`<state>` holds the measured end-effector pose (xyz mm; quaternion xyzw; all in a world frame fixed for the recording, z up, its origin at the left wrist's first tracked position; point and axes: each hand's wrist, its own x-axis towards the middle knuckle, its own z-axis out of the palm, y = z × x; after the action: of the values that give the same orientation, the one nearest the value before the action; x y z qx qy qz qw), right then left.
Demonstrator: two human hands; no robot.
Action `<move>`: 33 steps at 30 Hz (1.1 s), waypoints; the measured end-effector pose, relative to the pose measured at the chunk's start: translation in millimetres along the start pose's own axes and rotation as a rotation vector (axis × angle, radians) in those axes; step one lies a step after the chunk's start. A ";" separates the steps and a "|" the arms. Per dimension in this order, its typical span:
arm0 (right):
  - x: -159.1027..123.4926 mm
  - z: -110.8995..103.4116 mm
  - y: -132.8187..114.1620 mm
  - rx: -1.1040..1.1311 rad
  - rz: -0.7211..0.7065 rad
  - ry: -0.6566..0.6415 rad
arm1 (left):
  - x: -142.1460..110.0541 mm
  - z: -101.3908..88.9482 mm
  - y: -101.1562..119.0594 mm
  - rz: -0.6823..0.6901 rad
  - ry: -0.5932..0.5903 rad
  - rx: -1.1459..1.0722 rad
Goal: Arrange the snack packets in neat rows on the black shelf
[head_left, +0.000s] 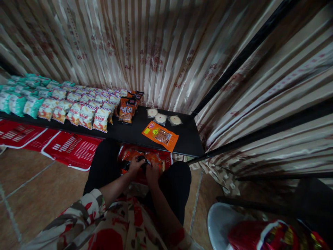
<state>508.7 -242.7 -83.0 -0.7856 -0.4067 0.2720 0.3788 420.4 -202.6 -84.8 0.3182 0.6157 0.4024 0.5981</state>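
Observation:
Between my knees, a red plastic basket (170,159) holds several orange and black snack packets (130,153). My left hand (134,166) is closed on the dark part of one snack packet (143,159). Close beside it, my right hand (153,171) also has its fingers closed at this packet's right side; the fingertips are partly hidden in dim light. On the black shelf (140,135) just ahead lies a flat orange packet (160,135) of stick-shaped snacks. Behind that are three round white items in clear wrappers (160,119). A few upright orange and brown snack bags (126,110) stand to their left.
Rows of white snack bags (87,114) and teal bags (18,104) fill the shelf's left side. More red baskets (73,149) sit below. Black poles (241,55) and a striped curtain (166,52) border the shelf. At lower right is a pale tub (221,222) beside red packaging (249,234).

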 end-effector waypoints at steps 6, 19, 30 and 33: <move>-11.8 3.8 -7.1 0.038 0.013 0.016 | -7.2 -0.6 8.2 -0.017 -0.003 -0.073; -20.2 2.0 -19.0 0.166 -0.048 -0.097 | -13.2 -13.9 28.7 -0.032 0.083 0.024; 6.0 -33.8 -32.5 0.030 -0.146 -0.195 | -24.6 -49.2 57.0 -0.036 -0.177 0.003; 9.7 -37.1 -33.0 0.015 -0.149 -0.206 | -24.4 -56.4 66.3 -0.098 -0.311 0.028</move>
<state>526.7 -235.8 -36.3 -0.7184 -0.4985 0.3252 0.3600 360.5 -198.9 -17.3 0.3546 0.5359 0.3102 0.7006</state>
